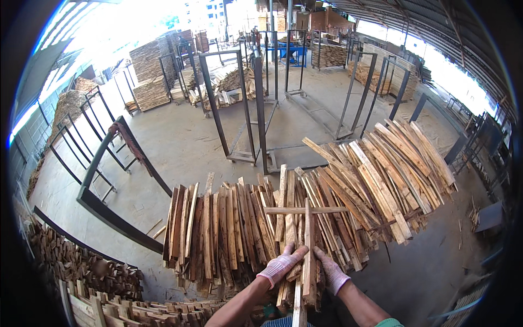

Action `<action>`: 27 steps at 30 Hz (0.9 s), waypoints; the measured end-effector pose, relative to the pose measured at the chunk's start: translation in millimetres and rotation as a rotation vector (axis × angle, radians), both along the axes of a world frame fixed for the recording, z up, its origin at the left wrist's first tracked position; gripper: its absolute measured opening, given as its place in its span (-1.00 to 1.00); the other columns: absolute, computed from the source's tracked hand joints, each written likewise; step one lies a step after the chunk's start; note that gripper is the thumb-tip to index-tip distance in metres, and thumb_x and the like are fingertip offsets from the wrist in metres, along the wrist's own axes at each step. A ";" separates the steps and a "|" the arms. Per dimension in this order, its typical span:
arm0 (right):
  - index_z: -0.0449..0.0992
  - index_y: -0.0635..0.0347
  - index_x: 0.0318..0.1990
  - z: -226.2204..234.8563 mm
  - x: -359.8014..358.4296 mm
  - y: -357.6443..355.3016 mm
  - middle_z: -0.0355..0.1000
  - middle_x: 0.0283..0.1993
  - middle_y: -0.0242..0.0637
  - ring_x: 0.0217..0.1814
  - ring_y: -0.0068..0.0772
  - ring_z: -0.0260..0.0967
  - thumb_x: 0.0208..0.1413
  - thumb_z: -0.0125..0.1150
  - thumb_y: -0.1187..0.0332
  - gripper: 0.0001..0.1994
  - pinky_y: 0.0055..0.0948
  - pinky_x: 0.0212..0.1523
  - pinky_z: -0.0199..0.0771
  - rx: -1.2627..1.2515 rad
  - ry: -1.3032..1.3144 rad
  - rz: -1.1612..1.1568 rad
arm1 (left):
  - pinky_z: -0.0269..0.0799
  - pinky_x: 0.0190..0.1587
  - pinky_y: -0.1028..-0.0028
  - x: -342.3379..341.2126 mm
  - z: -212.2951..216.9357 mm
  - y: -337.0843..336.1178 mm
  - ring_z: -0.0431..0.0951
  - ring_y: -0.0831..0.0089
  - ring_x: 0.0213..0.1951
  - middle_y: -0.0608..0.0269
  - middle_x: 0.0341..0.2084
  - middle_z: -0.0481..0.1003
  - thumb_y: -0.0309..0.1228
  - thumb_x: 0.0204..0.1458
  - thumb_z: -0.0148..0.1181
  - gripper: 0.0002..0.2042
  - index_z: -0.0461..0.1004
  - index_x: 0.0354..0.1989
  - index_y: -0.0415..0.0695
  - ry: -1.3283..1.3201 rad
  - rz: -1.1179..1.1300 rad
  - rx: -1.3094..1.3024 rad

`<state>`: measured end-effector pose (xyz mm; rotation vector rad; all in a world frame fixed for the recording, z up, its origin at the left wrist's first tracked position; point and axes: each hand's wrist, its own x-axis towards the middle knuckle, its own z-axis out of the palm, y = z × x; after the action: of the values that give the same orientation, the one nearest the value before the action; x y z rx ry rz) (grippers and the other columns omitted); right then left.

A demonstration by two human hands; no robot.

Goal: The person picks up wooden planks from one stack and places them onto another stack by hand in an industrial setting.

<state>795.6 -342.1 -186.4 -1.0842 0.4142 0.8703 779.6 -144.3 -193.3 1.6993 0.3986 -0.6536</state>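
My left hand (283, 266), in a pinkish-white work glove, is closed on the left side of a few narrow wooden slats (309, 270). From the other side my right hand (331, 271), gloved alike, grips the same slats, its fingers partly hidden behind them. The slats point away from me and lie over a long pile of rough wooden slats (234, 223). One short slat (327, 210) rests crosswise just beyond my hands. To the right, the pile continues as a heap of paler, longer slats (392, 174).
Dark metal frame racks (260, 114) stand on the concrete floor (158, 131) ahead, with a green-grey one (103, 210) at left. More slats (81, 256) are stacked at lower left. Tall timber stacks (152, 68) and a blue machine (291, 54) stand farther back.
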 end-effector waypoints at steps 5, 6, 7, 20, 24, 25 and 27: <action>0.41 0.16 0.29 48.1 6.5 13.9 0.52 0.15 -0.23 0.09 -0.44 0.50 0.35 0.09 0.02 -0.49 -0.38 0.16 0.51 0.180 0.064 0.190 | 0.02 0.42 0.33 -42.0 119.5 10.8 0.15 0.05 0.44 -0.21 0.39 0.20 0.52 0.03 -0.13 0.10 -0.15 0.55 -0.08 0.081 0.095 0.042; 0.43 0.16 0.27 66.2 5.2 23.5 0.54 0.10 -0.25 0.02 -0.44 0.52 0.34 0.10 0.01 -0.49 -0.40 0.11 0.54 0.138 0.076 0.237 | 0.02 0.42 0.33 -47.6 114.3 16.9 0.16 0.04 0.43 -0.21 0.39 0.19 0.51 0.04 -0.13 0.11 -0.20 0.55 -0.11 0.128 0.110 0.071; 0.45 0.16 0.25 75.6 2.8 31.0 0.57 0.05 -0.28 -0.04 -0.43 0.55 0.33 0.12 0.00 -0.50 -0.43 0.05 0.57 0.097 0.081 0.294 | 0.03 0.42 0.30 -56.9 98.6 22.1 0.14 0.06 0.44 -0.19 0.41 0.15 0.51 0.04 -0.13 0.12 -0.23 0.55 -0.14 0.082 0.165 0.067; 0.56 0.02 0.07 -56.9 19.4 215.1 0.59 0.01 -0.19 -0.05 -0.21 0.55 0.16 0.14 -0.32 -0.37 -0.15 0.05 0.56 -0.021 0.339 0.811 | 0.49 0.12 0.18 -94.5 -38.1 132.8 0.58 0.20 0.01 0.17 0.04 0.59 0.28 0.14 0.10 -0.34 0.50 0.20 0.01 0.175 0.917 -0.785; 0.38 -0.03 0.32 -60.1 0.8 214.5 0.46 0.25 -0.20 0.29 -0.21 0.36 0.06 0.22 -0.37 -0.20 0.02 0.32 0.26 -0.187 0.137 0.805 | 0.58 -0.01 0.18 -115.3 -69.2 146.1 0.63 0.23 -0.10 0.13 -0.10 0.62 0.26 0.16 0.10 -0.31 0.47 0.19 -0.11 0.090 0.909 -0.825; 0.43 -0.10 0.26 -61.7 -5.1 214.7 0.47 0.24 -0.24 0.29 -0.23 0.36 0.00 0.25 -0.40 -0.22 0.06 0.26 0.29 -0.088 0.202 0.808 | 0.56 0.02 0.19 -122.6 -98.8 145.3 0.61 0.26 -0.05 0.11 -0.04 0.60 0.27 0.15 0.11 -0.27 0.42 0.25 -0.13 0.100 0.920 -0.832; 0.60 -0.07 0.03 -33.9 -2.8 189.1 0.61 0.00 -0.36 -0.05 -0.29 0.55 0.06 0.24 -0.35 -0.39 -0.10 -0.02 0.49 -0.154 0.188 0.835 | 0.60 -0.07 0.29 -118.1 -98.6 110.0 0.62 0.27 -0.12 0.15 -0.09 0.59 0.26 0.15 0.11 -0.30 0.40 0.21 -0.12 0.059 1.049 -0.579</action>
<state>792.8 -153.0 -220.3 -1.3410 0.1699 1.7072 661.5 -34.3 -291.9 0.7416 0.9414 -0.0111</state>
